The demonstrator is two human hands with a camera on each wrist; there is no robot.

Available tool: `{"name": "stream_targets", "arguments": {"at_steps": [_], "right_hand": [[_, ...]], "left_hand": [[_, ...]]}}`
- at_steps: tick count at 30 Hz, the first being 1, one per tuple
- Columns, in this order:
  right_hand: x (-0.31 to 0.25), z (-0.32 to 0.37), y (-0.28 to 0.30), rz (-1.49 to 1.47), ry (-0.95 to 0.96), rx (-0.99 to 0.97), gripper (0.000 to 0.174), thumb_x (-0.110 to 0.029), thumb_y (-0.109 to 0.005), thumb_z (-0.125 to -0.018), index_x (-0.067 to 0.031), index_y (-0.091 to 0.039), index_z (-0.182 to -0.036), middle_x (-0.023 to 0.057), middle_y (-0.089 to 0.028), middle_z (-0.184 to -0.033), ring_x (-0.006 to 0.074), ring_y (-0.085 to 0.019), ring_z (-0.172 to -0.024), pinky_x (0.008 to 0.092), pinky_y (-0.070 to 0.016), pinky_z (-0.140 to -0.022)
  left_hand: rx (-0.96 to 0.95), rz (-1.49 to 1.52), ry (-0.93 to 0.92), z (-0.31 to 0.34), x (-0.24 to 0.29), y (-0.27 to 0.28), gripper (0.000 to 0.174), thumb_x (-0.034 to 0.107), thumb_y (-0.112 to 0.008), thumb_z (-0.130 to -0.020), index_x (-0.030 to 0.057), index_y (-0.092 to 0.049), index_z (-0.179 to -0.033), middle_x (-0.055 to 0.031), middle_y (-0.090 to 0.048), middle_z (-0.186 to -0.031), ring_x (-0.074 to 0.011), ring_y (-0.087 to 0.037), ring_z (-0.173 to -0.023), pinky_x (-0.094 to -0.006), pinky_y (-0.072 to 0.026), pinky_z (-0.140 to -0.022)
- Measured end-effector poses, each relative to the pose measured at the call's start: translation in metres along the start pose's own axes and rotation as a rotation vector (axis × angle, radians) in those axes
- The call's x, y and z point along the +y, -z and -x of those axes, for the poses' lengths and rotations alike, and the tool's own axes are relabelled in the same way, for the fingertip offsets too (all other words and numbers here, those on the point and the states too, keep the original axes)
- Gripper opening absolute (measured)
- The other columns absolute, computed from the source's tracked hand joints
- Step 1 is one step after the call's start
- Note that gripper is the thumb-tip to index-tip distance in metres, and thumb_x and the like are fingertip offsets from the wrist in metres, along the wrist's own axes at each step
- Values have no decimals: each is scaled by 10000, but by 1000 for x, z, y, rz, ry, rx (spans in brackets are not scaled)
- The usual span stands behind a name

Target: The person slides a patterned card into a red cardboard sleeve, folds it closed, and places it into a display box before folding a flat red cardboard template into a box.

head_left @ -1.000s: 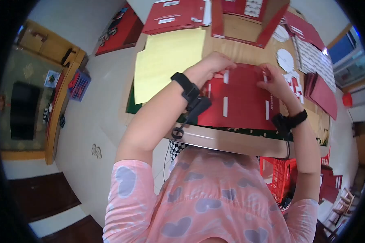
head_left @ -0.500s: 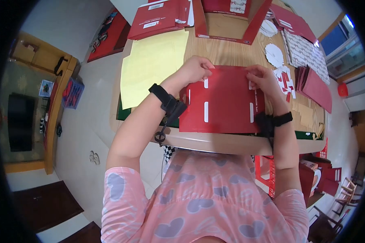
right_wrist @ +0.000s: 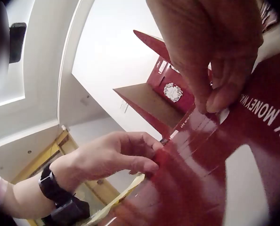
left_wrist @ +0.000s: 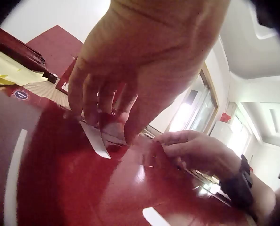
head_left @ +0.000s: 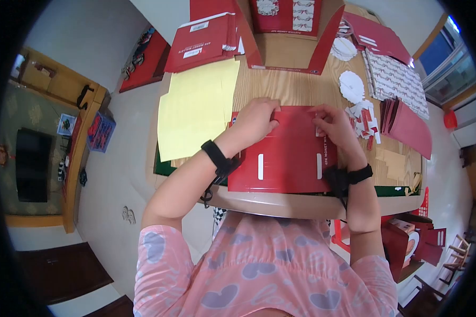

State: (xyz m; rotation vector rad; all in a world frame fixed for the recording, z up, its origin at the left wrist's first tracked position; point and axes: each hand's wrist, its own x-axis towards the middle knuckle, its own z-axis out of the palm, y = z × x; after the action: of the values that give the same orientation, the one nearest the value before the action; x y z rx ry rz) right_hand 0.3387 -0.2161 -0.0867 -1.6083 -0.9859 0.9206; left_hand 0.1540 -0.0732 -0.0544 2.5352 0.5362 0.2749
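Observation:
A flat red printed card sheet (head_left: 288, 142) with white slots lies along the table's front edge, its lettering down the right side. My left hand (head_left: 253, 122) is at its far left part, fingers bent over the far edge and thumb on the upper face; the left wrist view has a white slot (left_wrist: 96, 141) just under those fingers. Near the far right corner, my right hand (head_left: 334, 127) pinches the card between thumb and fingertips beside another slot, seen close in the right wrist view. Parts of both upper slots are hidden by the hands.
Beyond the card stands an open red display box (head_left: 285, 68). Yellow sheets (head_left: 195, 111) and a stack of red packs (head_left: 201, 45) are at left. At right lie white scalloped discs (head_left: 351, 86), small red and white pieces (head_left: 362, 119), patterned sheets (head_left: 396, 82) and folded red cards (head_left: 407, 127).
The card has come slightly toward the body, away from the box, and now covers the green strip in front. My hands stay at its far part; the head view has shifted.

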Motion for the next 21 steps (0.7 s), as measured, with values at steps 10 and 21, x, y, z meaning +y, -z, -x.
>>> {"name": "stream_targets", "arguments": {"at_steps": [10,21], "right_hand": [[-5,5,-2,38,46,9,88,-36,-614,-790,7,-582,-860,32,-552,-646,84,-527,-527,226,-428,-481],[-12,13,-11,406,295,191,194,-25,-616,-719,-48,-593,-910,101,-584,-746,257,-576,-681,344,-467,-652]], "left_hand": [[-4,-103,-14,-1,11,-1,196,72,-664,-711,26,-526,-842,-146,-562,-835,-339,-529,-850,-408,-437,-749],[-12,-147,-38,0,12,-3,211,74,-659,-715,22,-524,-869,-139,-565,-860,-329,-527,-860,-405,-438,-750]]}}
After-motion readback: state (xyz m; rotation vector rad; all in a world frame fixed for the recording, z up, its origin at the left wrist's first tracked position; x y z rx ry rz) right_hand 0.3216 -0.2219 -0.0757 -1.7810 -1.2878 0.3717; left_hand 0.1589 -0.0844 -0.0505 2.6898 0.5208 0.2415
